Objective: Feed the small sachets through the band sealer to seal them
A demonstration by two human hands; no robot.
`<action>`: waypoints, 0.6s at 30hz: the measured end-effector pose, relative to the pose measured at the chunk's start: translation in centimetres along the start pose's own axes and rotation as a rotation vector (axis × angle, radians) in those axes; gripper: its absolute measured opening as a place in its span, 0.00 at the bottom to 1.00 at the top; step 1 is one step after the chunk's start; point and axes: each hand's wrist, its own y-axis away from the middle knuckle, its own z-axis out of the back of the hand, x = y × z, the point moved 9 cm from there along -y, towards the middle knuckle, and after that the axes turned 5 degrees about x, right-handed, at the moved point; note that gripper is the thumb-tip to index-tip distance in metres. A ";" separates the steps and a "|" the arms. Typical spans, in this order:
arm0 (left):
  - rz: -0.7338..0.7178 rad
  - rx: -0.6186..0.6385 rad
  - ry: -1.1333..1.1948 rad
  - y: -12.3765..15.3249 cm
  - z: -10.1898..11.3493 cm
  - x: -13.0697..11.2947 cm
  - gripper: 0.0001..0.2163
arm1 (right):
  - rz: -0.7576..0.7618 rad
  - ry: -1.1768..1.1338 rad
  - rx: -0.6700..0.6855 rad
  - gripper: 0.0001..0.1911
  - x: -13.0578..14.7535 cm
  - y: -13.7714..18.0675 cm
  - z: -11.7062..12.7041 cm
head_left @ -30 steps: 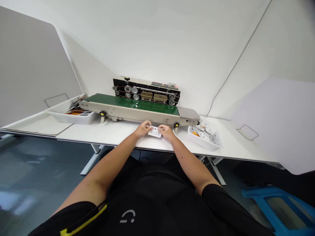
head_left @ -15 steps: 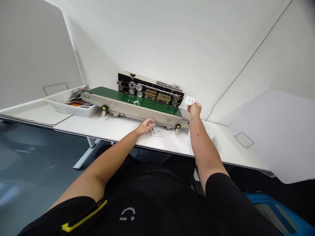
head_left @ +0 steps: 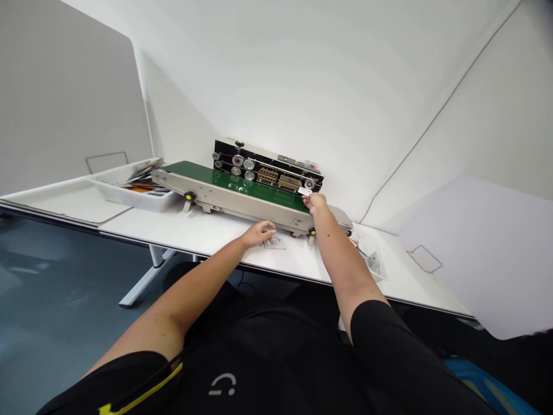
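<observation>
Nearest us: our left hand (head_left: 259, 234) sits low at the front of the desk (head_left: 194, 233), fingers loosely curled, thumb tip over the flat packet (head_left: 277, 243). Pinching or just steadying it, we can't tell. Packet lies near the front edge, probably for easy reach.

Further in: our right hand (head_left: 315, 203) is clamped, fingertips together, on the white packet (head_left: 305, 191). It's over the right end of the green belt (head_left: 268, 193), just beside the right-hand rollers (head_left: 309, 183); contact with those, we can't tell. We're gripping the near part, likely to leave the far edge free and keep fingers clear of the rollers.

Right bin (head_left: 377, 276) is partly hidden by our forearm (head_left: 343, 253); left bin (head_left: 138, 200) is by the belt's left end. Both hold packets. One per end looks deliberate: short reaches.

Surface: white, smooth, seam (head_left: 116, 219) toward the left. Conveyor frame (head_left: 242, 203) stands along the back, roller unit (head_left: 263, 173) behind it, red light on top.

Room: grey-blue floor (head_left: 56, 294), something blue (head_left: 475, 377) lower right, pale panels (head_left: 64, 92) both sides, plain wall (head_left: 259, 69) behind, one cable (head_left: 444, 106) running up it.
</observation>
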 end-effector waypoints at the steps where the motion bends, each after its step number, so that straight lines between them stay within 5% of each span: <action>1: -0.001 0.001 -0.006 0.0 0.0 0.0 0.21 | 0.007 0.011 0.011 0.11 0.0 0.0 -0.5; 7: -0.037 -0.033 -0.072 0.0 0.1 -0.1 0.20 | 0.190 0.105 -0.056 0.15 1.6 2.2 -0.2; 11: -0.085 -0.157 -0.175 0.1 1.5 -0.8 0.15 | 0.740 0.301 -0.054 0.15 2.4 9.3 -1.1; 13: -0.105 -0.250 -0.235 0.4 2.5 -1.2 0.13 | 0.927 0.482 0.186 0.13 -0.7 13.3 -4.3; 18: -0.131 -0.394 -0.344 1.3 3.9 -2.4 0.10 | 0.765 0.941 0.426 0.16 -12.0 16.7 -8.4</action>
